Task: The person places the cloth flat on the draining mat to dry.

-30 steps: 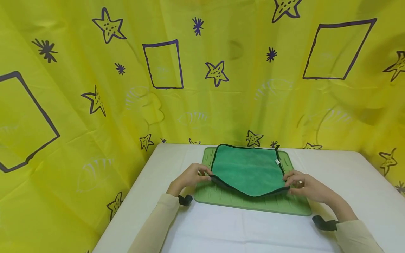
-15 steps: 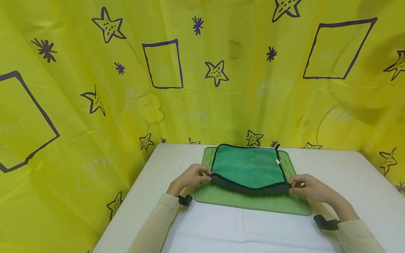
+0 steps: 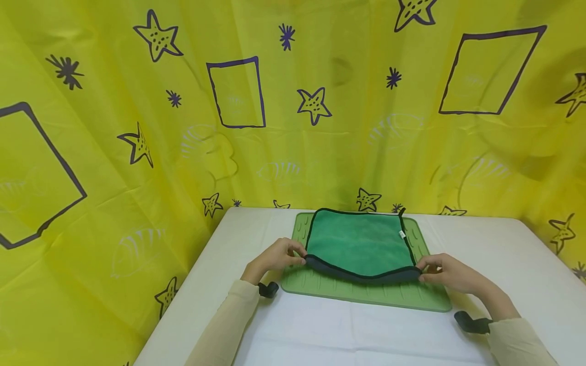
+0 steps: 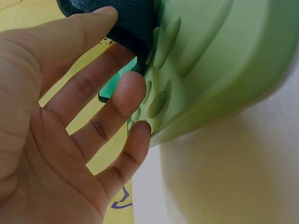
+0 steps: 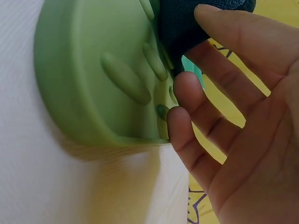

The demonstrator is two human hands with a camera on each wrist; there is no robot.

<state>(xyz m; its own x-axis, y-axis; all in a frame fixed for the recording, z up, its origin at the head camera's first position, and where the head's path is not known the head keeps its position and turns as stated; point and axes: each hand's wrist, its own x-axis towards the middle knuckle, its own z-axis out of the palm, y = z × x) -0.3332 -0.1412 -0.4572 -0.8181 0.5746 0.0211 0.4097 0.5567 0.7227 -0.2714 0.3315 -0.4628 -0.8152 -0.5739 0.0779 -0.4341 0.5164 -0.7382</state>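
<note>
A green cloth point(image 3: 359, 239) with black edging and a small white tag lies over a light green ridged mat point(image 3: 352, 295). My left hand point(image 3: 279, 254) pinches the cloth's near left corner between thumb and finger. At the near right corner, my right hand point(image 3: 450, 273) pinches it the same way. Between the hands the near edge is lifted and sags, showing the dark grey underside. Both wrist views show the dark cloth point(image 4: 133, 23) under the thumb, the other fingers loosely bent beside the mat point(image 5: 88, 84).
The mat rests on a white-covered table point(image 3: 311, 330). Behind and to the left hangs a yellow curtain point(image 3: 284, 152) printed with stars and squares. A black wrist band point(image 3: 471, 323) sits on the right wrist and another point(image 3: 267, 290) on the left.
The right hand has shifted its fingers on the corner and moved slightly outward. The near edge sags less than a second ago and shows more underside. The left hand has barely moved.
</note>
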